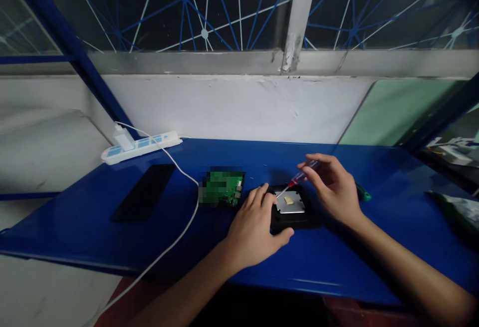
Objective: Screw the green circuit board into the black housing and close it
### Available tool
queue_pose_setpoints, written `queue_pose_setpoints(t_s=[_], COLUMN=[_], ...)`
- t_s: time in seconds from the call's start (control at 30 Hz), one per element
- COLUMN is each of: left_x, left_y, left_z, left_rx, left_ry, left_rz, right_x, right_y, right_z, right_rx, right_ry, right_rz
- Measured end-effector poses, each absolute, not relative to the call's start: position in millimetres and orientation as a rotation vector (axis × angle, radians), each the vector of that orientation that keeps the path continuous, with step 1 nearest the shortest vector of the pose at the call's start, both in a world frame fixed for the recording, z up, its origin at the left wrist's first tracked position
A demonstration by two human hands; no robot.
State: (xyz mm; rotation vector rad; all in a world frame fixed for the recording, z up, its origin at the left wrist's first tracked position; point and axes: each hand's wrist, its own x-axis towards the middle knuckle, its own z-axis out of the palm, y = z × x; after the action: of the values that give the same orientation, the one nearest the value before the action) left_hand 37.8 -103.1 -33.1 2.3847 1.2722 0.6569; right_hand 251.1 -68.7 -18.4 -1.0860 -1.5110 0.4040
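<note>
A small black case (295, 219) with a silver metal plate and a yellow pad in its middle lies on the blue table (187, 247). My left hand (254, 229) rests on the case's left side, fingers curled over its edge and thumb along the front. My right hand (333, 187) pinches a small red-handled screwdriver (297, 178), whose tip points down at the plate's upper left corner. A green circuit board (222, 187) lies just left of my left hand.
A white power strip (140, 146) sits at the table's back left, its white cable (179, 232) trailing over the front edge. A black phone (144, 192) lies flat on the left. A green-handled tool (362, 194) lies behind my right hand. A dark bag (458, 212) is at far right.
</note>
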Motion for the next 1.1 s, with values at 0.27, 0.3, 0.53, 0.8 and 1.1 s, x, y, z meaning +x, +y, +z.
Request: queue_pose_setpoints(t_s=[0.27, 0.3, 0.53, 0.8, 1.1], left_x=[38.7, 38.9, 39.3, 39.7, 39.2], left_y=[-103.2, -103.1, -102.6, -101.8, -102.3], left_z=[-30.0, -29.5, -30.1, -30.1, -30.1], left_rx=[2.365, 2.363, 2.362, 2.371, 2.368], left_ry=[1.262, 1.262, 1.270, 1.274, 1.273], left_rz=[0.666, 0.665, 0.665, 0.631, 0.637], right_x=[251.8, 252.0, 251.9, 252.8, 252.1], right_y=[-70.2, -70.4, -69.0, -69.7, -70.0], right_z=[-12.0, -11.6, -12.4, -11.8, -10.5], right_rx=[-1.124, -1.131, -1.112, -1.156, -1.162], right_ry=[-1.526, -1.529, -1.531, -1.532, -1.537], right_rz=[0.407, 0.407, 0.401, 0.403, 0.406])
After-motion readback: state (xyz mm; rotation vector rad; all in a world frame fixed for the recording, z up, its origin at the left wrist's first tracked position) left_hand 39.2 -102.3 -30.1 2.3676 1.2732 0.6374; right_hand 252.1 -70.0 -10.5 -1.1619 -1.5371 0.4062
